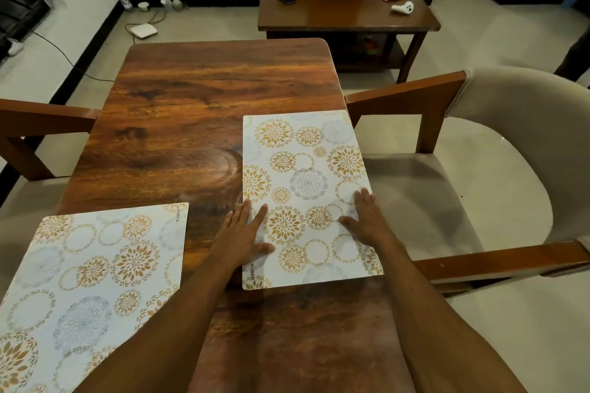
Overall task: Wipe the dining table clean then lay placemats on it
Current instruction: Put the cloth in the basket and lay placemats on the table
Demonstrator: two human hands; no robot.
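On the table (178, 99), both hands flat on right placemat (306, 175), grip released

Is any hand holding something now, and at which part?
Nothing is gripped. Both hands lie flat on the right placemat: the left hand over its left edge, the right hand near its right edge.
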